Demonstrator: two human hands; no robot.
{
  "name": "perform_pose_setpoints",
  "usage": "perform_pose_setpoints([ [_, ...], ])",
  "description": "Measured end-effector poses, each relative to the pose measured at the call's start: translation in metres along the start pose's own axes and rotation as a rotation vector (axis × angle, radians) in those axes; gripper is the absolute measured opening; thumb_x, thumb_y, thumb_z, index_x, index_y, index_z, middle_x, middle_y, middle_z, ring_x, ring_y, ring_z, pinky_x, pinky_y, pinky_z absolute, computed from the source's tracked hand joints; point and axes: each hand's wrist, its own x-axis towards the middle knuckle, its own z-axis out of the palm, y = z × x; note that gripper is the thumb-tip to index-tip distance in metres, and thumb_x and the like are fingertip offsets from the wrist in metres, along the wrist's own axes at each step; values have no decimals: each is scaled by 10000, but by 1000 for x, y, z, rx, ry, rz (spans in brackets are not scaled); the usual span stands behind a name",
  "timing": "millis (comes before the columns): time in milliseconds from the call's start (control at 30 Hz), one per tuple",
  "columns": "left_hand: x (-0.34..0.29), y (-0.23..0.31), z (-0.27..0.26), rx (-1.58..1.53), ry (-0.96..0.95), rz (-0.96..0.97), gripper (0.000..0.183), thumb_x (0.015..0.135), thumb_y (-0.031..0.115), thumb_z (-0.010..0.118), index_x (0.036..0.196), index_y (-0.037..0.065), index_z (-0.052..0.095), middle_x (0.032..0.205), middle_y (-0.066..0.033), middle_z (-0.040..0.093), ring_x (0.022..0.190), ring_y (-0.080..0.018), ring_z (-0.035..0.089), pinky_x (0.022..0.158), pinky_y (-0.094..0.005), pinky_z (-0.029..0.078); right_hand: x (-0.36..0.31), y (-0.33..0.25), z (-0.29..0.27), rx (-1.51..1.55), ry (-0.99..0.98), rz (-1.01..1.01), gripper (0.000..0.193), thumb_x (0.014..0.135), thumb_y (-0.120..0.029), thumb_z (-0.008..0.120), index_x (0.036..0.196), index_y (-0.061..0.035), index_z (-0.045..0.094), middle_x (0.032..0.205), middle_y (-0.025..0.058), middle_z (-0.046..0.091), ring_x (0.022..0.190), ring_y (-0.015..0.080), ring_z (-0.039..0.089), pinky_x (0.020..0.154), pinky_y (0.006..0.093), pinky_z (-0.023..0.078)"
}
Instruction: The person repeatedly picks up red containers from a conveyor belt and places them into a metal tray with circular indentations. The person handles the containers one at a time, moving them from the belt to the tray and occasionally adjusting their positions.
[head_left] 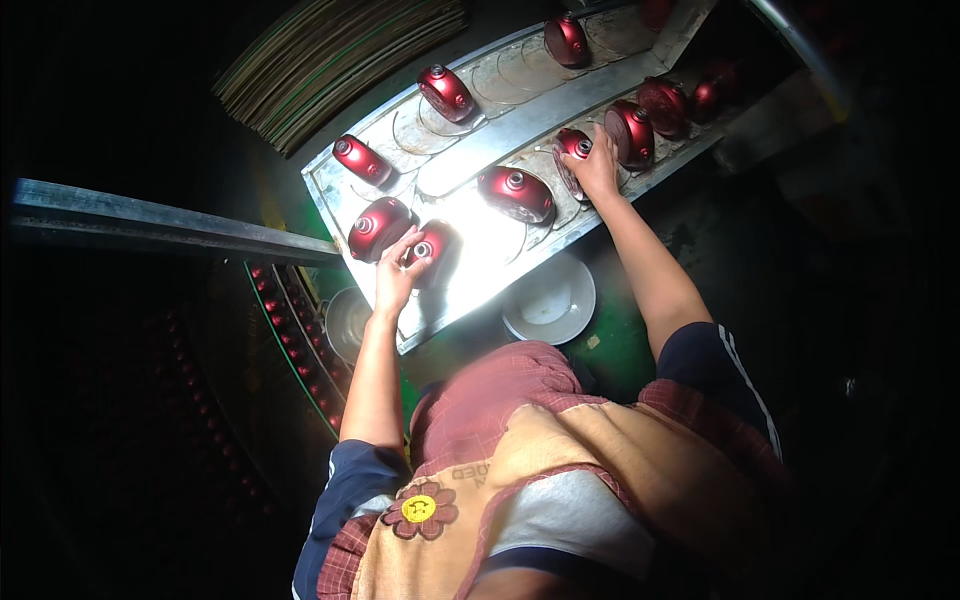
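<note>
My left hand [397, 272] is closed around a glossy red rounded bottle [434, 241] with a short pale neck, near the left end of the lit metal tray [470, 268]. Another red bottle [379, 228] sits right beside those fingers. Farther right, my right hand [598, 172] grips a red bottle [567, 160] by its upper part, thumb and fingers on either side of the neck. Between my hands a wide red bottle [517, 194] lies tilted on the tray. Glare washes out the surface around my left hand.
Along the tray's far row stand red bottles [362, 160], with several more at the right [630, 135]. Pale bowls [549, 298] sit below the near edge. A metal bar [170, 226] reaches in from the left, above a curved line of red pieces [290, 340]. Stacked sheets [330, 62] lie behind.
</note>
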Motion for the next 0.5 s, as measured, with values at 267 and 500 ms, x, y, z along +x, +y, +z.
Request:
perform_pose_setpoints([
  [267, 31, 30, 87, 27, 264, -18, 302, 775, 106, 776, 1054, 20, 696, 1306, -93, 634, 1108, -211, 643, 971, -297, 462, -10, 0, 8, 152, -536, -119, 904, 683, -270, 829, 1434, -46, 378, 1383, 229, 473, 1302, 371, 448, 1084, 416, 384],
  [500, 62, 71, 161, 297, 332, 23, 412, 748, 217, 796, 1129, 105, 685, 1188, -122, 667, 1094, -315, 573, 973, -372, 442, -9, 37, 10, 140, -70, -59, 691, 648, -256, 857, 1226, -96, 514, 1225, 140, 552, 1123, 373, 535, 948, 466, 466],
])
